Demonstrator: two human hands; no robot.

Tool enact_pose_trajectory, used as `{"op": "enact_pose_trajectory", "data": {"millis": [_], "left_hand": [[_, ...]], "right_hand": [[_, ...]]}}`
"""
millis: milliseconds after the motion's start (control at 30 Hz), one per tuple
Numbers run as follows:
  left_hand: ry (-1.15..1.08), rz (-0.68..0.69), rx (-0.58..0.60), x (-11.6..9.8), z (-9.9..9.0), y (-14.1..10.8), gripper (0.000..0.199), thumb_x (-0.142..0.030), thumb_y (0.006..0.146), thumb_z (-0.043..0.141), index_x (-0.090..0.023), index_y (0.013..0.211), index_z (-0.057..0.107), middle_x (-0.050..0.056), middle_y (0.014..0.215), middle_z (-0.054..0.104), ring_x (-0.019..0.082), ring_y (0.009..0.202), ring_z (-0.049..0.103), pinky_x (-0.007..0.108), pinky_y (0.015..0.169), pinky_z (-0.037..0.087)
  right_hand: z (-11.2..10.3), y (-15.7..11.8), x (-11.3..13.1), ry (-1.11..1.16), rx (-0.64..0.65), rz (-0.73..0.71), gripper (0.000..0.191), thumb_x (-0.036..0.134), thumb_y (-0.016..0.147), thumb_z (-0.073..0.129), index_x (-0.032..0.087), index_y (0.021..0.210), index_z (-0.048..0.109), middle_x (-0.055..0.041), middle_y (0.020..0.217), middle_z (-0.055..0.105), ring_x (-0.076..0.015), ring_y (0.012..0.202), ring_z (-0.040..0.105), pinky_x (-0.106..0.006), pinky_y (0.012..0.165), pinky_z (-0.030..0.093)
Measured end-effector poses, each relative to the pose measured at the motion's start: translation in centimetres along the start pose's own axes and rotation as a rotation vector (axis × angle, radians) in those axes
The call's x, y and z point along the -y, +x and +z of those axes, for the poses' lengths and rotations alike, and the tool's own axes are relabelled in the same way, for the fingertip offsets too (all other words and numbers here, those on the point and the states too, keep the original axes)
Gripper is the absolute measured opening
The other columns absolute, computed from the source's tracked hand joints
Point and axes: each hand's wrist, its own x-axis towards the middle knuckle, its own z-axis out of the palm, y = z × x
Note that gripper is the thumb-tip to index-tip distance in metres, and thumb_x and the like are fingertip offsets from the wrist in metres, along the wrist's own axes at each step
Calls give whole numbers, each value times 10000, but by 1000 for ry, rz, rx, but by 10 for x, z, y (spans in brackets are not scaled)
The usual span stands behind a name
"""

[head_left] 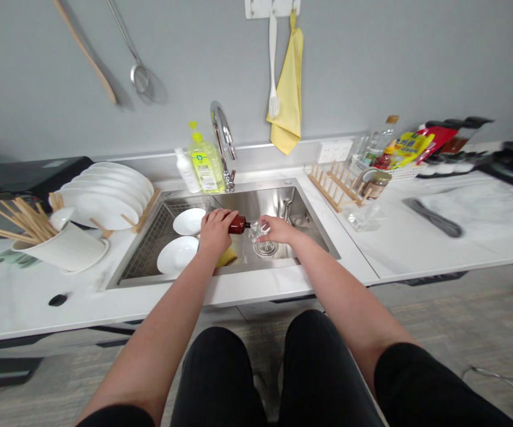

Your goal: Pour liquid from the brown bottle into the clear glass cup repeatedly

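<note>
My left hand (215, 232) is wrapped around a brown bottle (238, 225) above the sink, with the bottle lying nearly sideways and its dark neck pointing right. Facing that neck, my right hand (278, 229) grips a small clear glass (255, 232), whose exact shape is hard to make out. The bottle's mouth is close to the glass; whether they touch I cannot tell. Below both hands is the steel sink (278, 198) with its round drain (265, 247). Something yellow, perhaps a sponge (228, 257), shows beneath my left wrist.
Two white bowls (178, 255) sit in the sink's left rack. Behind rise the faucet (223, 133) and a yellow-green soap bottle (206, 166). Racked plates (105, 196) and a chopstick holder (63, 248) stand left; a wooden rack (334, 187) and jar (376, 185) stand right.
</note>
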Motion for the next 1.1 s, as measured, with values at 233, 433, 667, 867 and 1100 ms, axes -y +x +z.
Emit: {"op": "enact_pose_trajectory", "data": {"millis": [233, 433, 667, 867, 1100], "left_hand": [[0, -18, 21, -1, -1, 0, 738, -71, 901, 565, -319, 1587, 670, 111, 1547, 691, 383, 1523, 527, 599, 1306, 356], [13, -8, 19, -1, -1, 0, 714, -75, 909, 565, -303, 1576, 678, 112, 1547, 694, 379, 1521, 530, 587, 1302, 360], [60, 2, 10, -1, -1, 0, 708, -61, 900, 575, -278, 1565, 686, 118, 1550, 701, 365, 1507, 544, 564, 1293, 363], [79, 25, -7, -1, -1, 0, 673, -61, 921, 566, -268, 1549, 693, 113, 1536, 712, 358, 1491, 558, 560, 1277, 369], [70, 29, -16, 0, 0, 0, 679, -56, 919, 561, -270, 1549, 694, 118, 1531, 714, 359, 1496, 557, 561, 1288, 358]], "right_hand": [[0, 0, 2, -1, 4, 8, 649, 395, 703, 1067, 247, 1230, 719, -36, 1126, 818, -250, 994, 775, -336, 893, 578], [-2, -1, 5, -9, 14, 11, 645, 387, 722, 1065, 229, 1239, 713, -55, 1162, 818, -254, 1006, 772, -331, 873, 570], [0, -1, 3, -36, 7, 13, 664, 380, 722, 1064, 232, 1257, 700, -41, 1139, 821, -249, 1011, 782, -312, 861, 569], [0, -1, 3, -23, 10, 0, 629, 368, 722, 1061, 235, 1223, 705, -37, 1135, 815, -245, 1008, 779, -312, 866, 563], [-1, -1, 5, 2, 21, 27, 644, 369, 717, 1066, 229, 1238, 715, -50, 1160, 820, -246, 1016, 781, -324, 901, 572]]}}
